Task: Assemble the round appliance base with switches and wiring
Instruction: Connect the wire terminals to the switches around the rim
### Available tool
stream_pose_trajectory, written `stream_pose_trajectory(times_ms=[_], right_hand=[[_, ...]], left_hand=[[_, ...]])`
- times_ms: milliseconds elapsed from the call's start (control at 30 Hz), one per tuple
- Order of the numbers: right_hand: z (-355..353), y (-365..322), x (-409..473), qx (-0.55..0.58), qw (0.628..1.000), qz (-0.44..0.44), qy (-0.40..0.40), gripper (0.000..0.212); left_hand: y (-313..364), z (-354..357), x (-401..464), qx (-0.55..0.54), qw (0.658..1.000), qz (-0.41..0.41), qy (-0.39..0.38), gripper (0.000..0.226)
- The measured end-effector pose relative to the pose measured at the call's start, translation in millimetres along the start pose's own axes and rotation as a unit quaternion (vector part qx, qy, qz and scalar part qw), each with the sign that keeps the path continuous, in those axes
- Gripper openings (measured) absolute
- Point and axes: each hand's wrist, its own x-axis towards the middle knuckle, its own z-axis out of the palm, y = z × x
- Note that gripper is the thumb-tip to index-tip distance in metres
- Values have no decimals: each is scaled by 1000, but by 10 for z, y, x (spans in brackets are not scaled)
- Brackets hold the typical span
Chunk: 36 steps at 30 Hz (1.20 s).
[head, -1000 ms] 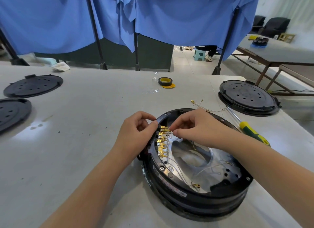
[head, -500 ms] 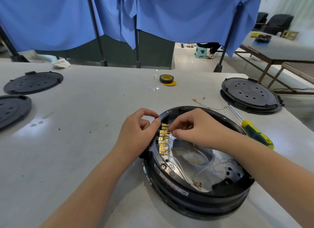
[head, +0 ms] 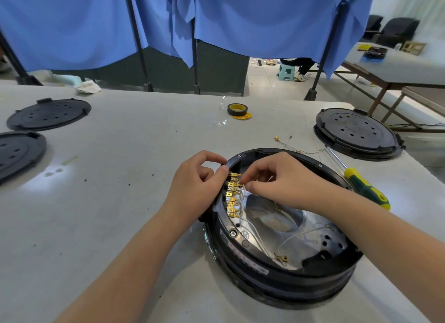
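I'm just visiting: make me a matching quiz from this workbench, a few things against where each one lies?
Things:
1. tape roll
2. screwdriver
3. brass terminals
4. loose wire

Places:
A. right of the open base, on the table
B. inside the base's left rim
C. far middle of the table
D. just beyond the base

Pairs: 1-C, 2-A, 3-B, 4-D

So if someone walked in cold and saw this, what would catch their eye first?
Probably the two hands, left hand and right hand, meeting over the round black base near the table's front, fingertips at a row of gold terminals along its inner left rim. Next, the green and yellow screwdriver just right of the base, and the blue curtains hanging behind the table.
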Motion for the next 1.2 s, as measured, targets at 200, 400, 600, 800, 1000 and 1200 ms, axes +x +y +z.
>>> stream_pose_trajectory(times_ms=[200, 400, 600, 800, 1000, 1200], right_hand=[[16, -1, 2, -4, 1000, -7, 6, 20], [25, -5, 6, 0, 1000, -5, 8, 19], [29, -16, -12, 8, 1000, -1, 9, 16], [31, -24, -16, 2, 1000, -2, 15, 15], [33, -30, -1, -15, 1000, -10, 16, 18], [18, -51, 33, -18, 1000, -3, 6, 21]], left_hand=[[2, 4, -1, 7, 1000, -1, 2, 4], [8, 2, 0, 11, 1000, -3, -2, 5], [21, 5, -2, 12, 1000, -5, -3, 5], [2, 12, 4, 11, 1000, -5, -5, 5], [-5, 9, 8, 13, 1000, -4, -7, 6], [-8, 10, 11, 13, 1000, -3, -7, 7]])
